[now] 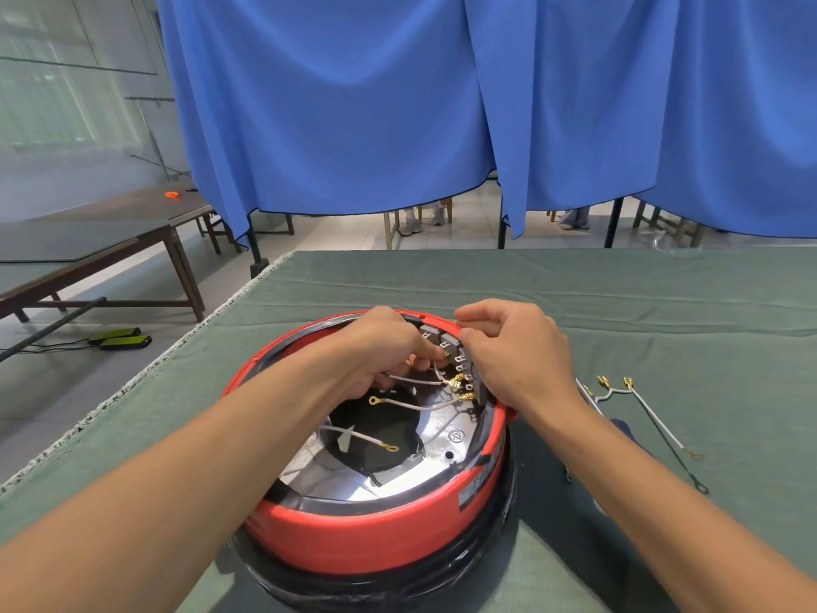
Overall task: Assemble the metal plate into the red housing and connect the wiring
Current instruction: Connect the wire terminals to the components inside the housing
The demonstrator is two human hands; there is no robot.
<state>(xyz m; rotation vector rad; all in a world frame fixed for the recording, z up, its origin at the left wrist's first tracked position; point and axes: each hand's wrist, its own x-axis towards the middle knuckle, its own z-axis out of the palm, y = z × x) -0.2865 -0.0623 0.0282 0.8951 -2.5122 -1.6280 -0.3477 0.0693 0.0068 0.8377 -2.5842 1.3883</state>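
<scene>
The round red housing [376, 537] stands upside down on the green table, on a black ring base. Inside it lies the shiny metal plate [446, 429] with a dark opening in its middle. Grey terminal blocks [446, 342] line the far inner wall. My left hand [389, 347] pinches a gold connector of a white wire [415, 380] at those terminals. My right hand [508, 351] curls over the housing's far right rim, its fingers on the terminal blocks. Two more white wires with ring ends [384, 445] lie loose over the opening.
A loose wire harness [650, 413] with gold spade connectors lies on the green cloth [663, 303] to the right of the housing. Blue curtains [442, 104] hang beyond the table's far edge. A wooden bench [110, 241] stands off to the left.
</scene>
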